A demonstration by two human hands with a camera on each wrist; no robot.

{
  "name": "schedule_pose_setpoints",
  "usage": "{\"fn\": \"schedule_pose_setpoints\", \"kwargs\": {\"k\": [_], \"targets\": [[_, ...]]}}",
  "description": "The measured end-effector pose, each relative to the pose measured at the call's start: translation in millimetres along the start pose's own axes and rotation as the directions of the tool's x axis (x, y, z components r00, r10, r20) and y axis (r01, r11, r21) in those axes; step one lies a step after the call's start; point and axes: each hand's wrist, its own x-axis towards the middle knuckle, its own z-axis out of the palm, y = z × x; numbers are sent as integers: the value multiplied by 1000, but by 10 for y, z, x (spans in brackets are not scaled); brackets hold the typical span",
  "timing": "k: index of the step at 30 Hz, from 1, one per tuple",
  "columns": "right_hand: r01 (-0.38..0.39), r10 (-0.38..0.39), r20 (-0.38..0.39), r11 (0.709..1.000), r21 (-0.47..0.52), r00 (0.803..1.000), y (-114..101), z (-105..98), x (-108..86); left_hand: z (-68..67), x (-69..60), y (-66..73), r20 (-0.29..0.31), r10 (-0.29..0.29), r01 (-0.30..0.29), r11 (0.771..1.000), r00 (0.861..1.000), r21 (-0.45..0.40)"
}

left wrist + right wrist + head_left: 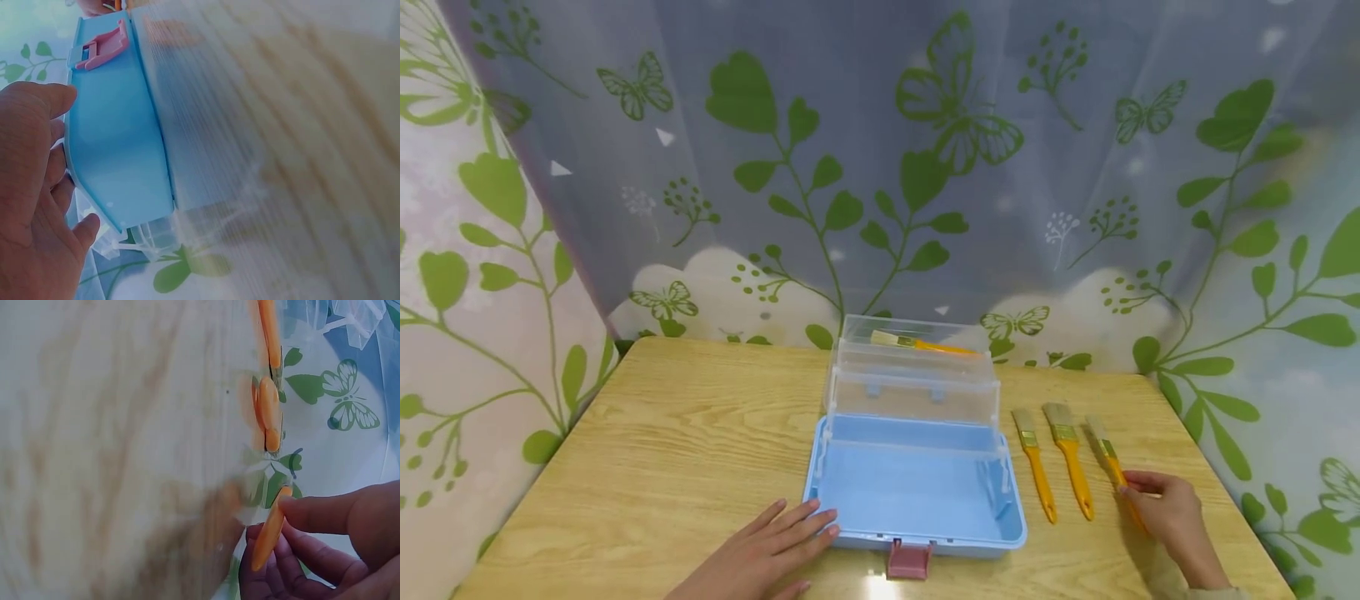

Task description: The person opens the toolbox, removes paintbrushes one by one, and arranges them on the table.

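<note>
Orange handle (1116, 472) pinched in our right grip (1171, 510), the rightmost brush (1106, 447) is at the table's (700, 417) right side, beside a wider brush (1071, 457); our left grip (766, 547), unclenched, rests at the near left corner of the blue box (958, 545).

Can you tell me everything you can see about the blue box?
The blue box is light blue, shiny and looks like plastic, with rounded corners. It stands open and upright on the wooden table. A pinkish latch sticks out at the front. See-through trays are raised above its back part, and a brush with an orange handle lies up there. The left hand touches its front left corner.
</note>
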Motion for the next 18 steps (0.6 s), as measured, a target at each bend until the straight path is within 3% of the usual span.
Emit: {"fn": "schedule_pose_setpoints", "kwargs": {"k": [18], "targets": [[60,-55,78,996,-60,995,2,12,25,-13,-7,45,58,-46,48,998,997,-30]]}}
